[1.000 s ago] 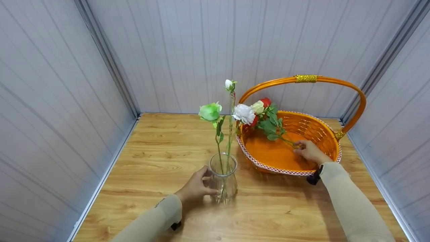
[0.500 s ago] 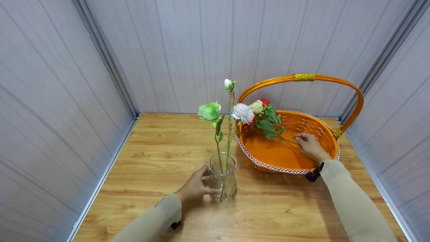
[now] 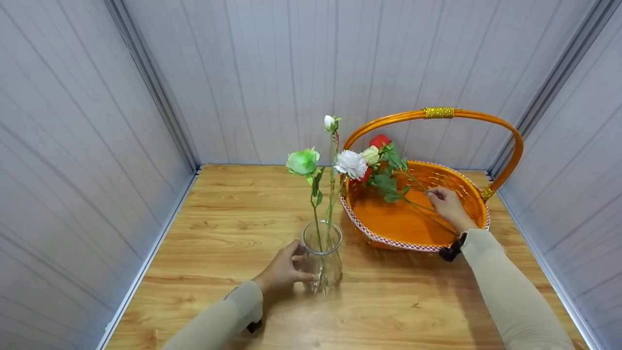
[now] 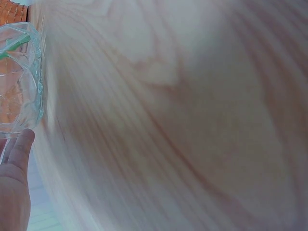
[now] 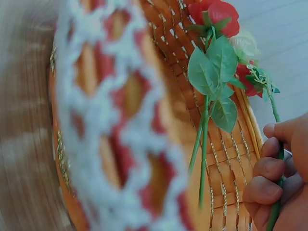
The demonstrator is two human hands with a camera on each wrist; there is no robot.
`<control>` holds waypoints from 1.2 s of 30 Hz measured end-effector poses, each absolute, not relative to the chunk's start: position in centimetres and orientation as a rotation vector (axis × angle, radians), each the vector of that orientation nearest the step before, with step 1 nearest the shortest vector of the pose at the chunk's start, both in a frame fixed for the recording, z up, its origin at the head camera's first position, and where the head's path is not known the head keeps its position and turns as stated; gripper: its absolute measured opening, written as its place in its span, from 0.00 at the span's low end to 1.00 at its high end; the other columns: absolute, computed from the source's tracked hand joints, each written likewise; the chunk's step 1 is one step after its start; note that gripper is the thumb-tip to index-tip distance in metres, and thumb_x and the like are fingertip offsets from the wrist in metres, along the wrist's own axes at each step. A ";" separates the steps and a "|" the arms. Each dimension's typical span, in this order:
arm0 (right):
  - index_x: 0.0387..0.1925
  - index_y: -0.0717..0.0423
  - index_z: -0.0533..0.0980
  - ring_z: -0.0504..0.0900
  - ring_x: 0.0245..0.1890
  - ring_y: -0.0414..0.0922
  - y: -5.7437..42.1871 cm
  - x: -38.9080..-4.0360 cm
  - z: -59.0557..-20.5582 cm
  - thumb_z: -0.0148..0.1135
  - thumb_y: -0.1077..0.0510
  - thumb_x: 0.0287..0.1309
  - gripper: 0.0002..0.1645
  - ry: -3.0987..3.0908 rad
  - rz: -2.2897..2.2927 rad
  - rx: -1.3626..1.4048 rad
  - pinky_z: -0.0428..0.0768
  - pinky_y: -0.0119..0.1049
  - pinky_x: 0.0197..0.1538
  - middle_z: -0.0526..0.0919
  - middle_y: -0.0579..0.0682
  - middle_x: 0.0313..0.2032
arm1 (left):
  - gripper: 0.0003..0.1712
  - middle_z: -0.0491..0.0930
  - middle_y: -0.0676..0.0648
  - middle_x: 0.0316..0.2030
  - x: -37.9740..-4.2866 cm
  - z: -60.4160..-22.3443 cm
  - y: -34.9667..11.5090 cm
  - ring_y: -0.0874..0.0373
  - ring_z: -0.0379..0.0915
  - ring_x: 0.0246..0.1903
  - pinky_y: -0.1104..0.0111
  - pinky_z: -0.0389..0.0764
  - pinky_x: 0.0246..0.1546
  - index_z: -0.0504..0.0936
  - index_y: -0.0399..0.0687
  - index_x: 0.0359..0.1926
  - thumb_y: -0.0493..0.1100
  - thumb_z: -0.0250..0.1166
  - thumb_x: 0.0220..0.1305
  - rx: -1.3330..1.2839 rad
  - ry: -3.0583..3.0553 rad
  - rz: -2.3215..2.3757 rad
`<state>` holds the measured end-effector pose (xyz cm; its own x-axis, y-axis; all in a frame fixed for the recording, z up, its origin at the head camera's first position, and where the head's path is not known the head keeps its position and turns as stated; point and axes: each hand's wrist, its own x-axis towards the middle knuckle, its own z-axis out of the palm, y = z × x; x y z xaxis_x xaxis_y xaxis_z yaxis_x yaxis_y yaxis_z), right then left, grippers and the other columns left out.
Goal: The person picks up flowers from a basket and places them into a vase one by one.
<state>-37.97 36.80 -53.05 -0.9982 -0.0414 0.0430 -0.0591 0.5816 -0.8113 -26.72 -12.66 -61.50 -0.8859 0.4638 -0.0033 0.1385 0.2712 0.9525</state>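
My left hand [image 3: 286,267] grips the side of a clear glass vase [image 3: 335,272], thumb and fingers around its left part. A green rose [image 3: 302,161] and a tall stem with a white bud [image 3: 330,122] stand in the vase. A fluffy white flower [image 3: 351,164] leans toward the basket's left rim. My right hand [image 3: 449,206], over the basket, pinches a green stem [image 5: 273,103] that leads toward a red flower [image 3: 380,141]. In the right wrist view, its fingers curl round this stem. Beside it lie another red flower [image 5: 221,17] with leaves and a pale bloom [image 5: 245,45].
The orange woven basket [image 3: 466,194] has a tall arched handle [image 3: 510,131] rising over its opening. A red-and-white braided rim [image 3: 408,247] runs along its edge. Grey panel walls [image 3: 272,73] enclose the wooden table [image 3: 233,209] at back and sides.
The right hand has shifted from one stem to another slightly farther back and raised it a little; the red flower at the back has risen. The left hand and vase stay put.
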 end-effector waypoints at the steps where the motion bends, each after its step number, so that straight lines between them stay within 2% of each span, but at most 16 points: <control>1: 0.64 0.74 0.75 0.74 0.37 0.37 36.8 -37.9 -52.9 0.49 0.56 0.86 0.24 -2.768 1.430 0.077 0.75 0.27 0.39 0.79 0.43 0.38 | 0.42 0.80 0.45 0.65 -26.7 -61.5 -12.6 0.34 0.73 0.72 0.39 0.76 0.75 0.74 0.49 0.66 0.44 0.87 0.55 0.548 2.259 1.654; 5: 0.65 0.73 0.75 0.75 0.40 0.37 36.6 -37.6 -52.4 0.49 0.54 0.87 0.25 -2.762 1.428 0.046 0.76 0.27 0.41 0.82 0.46 0.42 | 0.45 0.80 0.45 0.66 -26.8 -61.5 -12.6 0.35 0.74 0.72 0.38 0.76 0.74 0.73 0.47 0.69 0.44 0.87 0.55 0.531 2.256 1.654; 10: 0.66 0.71 0.76 0.76 0.43 0.42 36.4 -37.1 -52.0 0.48 0.53 0.87 0.26 -2.755 1.422 0.021 0.76 0.27 0.42 0.82 0.51 0.47 | 0.42 0.80 0.45 0.65 -26.7 -61.4 -12.6 0.35 0.74 0.71 0.39 0.77 0.74 0.74 0.50 0.66 0.44 0.87 0.54 0.537 2.254 1.662; 14: 0.65 0.72 0.76 0.77 0.44 0.40 36.3 -36.7 -51.8 0.49 0.54 0.87 0.25 -2.721 1.414 0.028 0.76 0.24 0.42 0.84 0.55 0.50 | 0.41 0.80 0.45 0.65 -26.6 -61.4 -12.6 0.36 0.73 0.72 0.41 0.76 0.75 0.75 0.52 0.65 0.43 0.87 0.54 0.529 2.239 1.670; 18: 0.65 0.72 0.77 0.76 0.41 0.36 36.2 -36.1 -51.8 0.51 0.55 0.86 0.25 -2.684 1.413 0.020 0.76 0.23 0.42 0.84 0.51 0.46 | 0.38 0.78 0.43 0.65 -26.7 -61.6 -12.7 0.34 0.73 0.72 0.40 0.78 0.74 0.74 0.50 0.63 0.44 0.86 0.57 0.568 2.281 1.637; 23: 0.65 0.70 0.77 0.77 0.42 0.42 36.0 -35.3 -52.0 0.50 0.53 0.86 0.25 -2.674 1.465 0.006 0.77 0.25 0.41 0.81 0.43 0.41 | 0.37 0.77 0.42 0.64 -26.8 -61.6 -12.7 0.32 0.73 0.71 0.40 0.79 0.72 0.74 0.50 0.62 0.44 0.86 0.57 0.597 2.307 1.617; 31: 0.64 0.70 0.77 0.77 0.40 0.47 35.8 -34.4 -51.9 0.51 0.53 0.86 0.24 -2.628 1.533 0.038 0.76 0.27 0.39 0.79 0.41 0.37 | 0.38 0.79 0.42 0.64 -26.8 -61.6 -12.7 0.32 0.74 0.71 0.39 0.78 0.73 0.74 0.48 0.61 0.43 0.87 0.55 0.576 2.320 1.621; 36: 0.64 0.69 0.77 0.77 0.38 0.44 35.7 -34.3 -51.8 0.51 0.54 0.86 0.22 -2.605 1.583 0.012 0.77 0.27 0.38 0.78 0.40 0.34 | 0.38 0.80 0.41 0.64 -26.8 -61.6 -12.6 0.32 0.75 0.70 0.37 0.78 0.72 0.74 0.47 0.61 0.42 0.87 0.54 0.565 2.309 1.640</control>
